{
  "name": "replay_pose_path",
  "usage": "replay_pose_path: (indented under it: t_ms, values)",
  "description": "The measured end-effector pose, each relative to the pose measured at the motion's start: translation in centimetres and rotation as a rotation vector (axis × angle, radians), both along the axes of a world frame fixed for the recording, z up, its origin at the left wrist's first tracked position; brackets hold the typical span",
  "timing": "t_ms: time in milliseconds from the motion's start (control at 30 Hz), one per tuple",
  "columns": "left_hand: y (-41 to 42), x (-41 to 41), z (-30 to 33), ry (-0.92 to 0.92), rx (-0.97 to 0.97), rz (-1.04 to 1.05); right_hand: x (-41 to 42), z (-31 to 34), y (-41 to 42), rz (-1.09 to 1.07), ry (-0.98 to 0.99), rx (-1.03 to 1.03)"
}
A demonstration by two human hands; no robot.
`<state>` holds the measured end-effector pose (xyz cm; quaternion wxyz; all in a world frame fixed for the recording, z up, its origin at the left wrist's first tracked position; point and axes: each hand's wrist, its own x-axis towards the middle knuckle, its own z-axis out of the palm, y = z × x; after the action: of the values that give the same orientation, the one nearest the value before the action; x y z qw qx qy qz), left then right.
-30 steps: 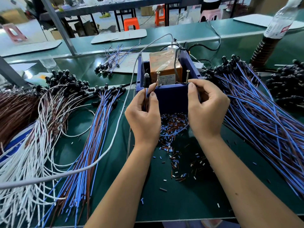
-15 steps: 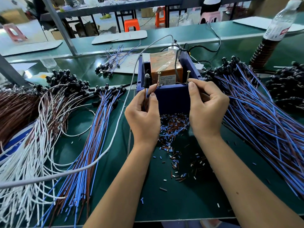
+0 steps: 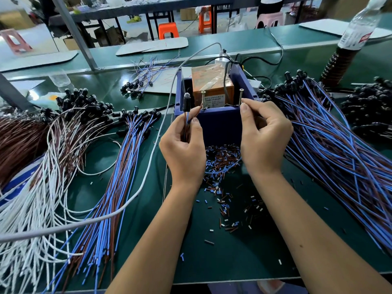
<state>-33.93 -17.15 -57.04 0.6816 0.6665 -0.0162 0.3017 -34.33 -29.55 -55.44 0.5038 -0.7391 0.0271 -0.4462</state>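
Note:
A blue plastic box (image 3: 220, 124) stands on the green bench with an orange transformer (image 3: 211, 87) inside and two upright screws (image 3: 203, 99) on its near rim. My left hand (image 3: 183, 145) pinches a thin blue and brown wire pair whose black LED holder (image 3: 186, 102) stands up beside the box's left corner. My right hand (image 3: 264, 136) is curled at the box's right near corner, thumb and fingers pinched beside the right screw (image 3: 240, 96); what it holds is hidden. A loop of blue wire (image 3: 222, 169) hangs between the hands.
Bundles of blue and brown leads (image 3: 339, 149) fan out on the right, another bundle (image 3: 118, 177) and white leads (image 3: 38, 198) on the left. Cut insulation scraps (image 3: 222, 166) litter the mat below the box. A grey cable (image 3: 148, 170) crosses the left. A bottle (image 3: 354, 32) stands far right.
Both hands stay at the box's near rim; no clear movement of hands or wire between the frames.

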Motion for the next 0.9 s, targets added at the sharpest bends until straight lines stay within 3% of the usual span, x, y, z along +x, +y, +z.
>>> replay_pose_path:
  t_ms: [900]
  values:
    - [-0.19,0.28,0.14,-0.074,0.027,0.057,0.09,-0.53,-0.28,-0.062,-0.072,-0.065]
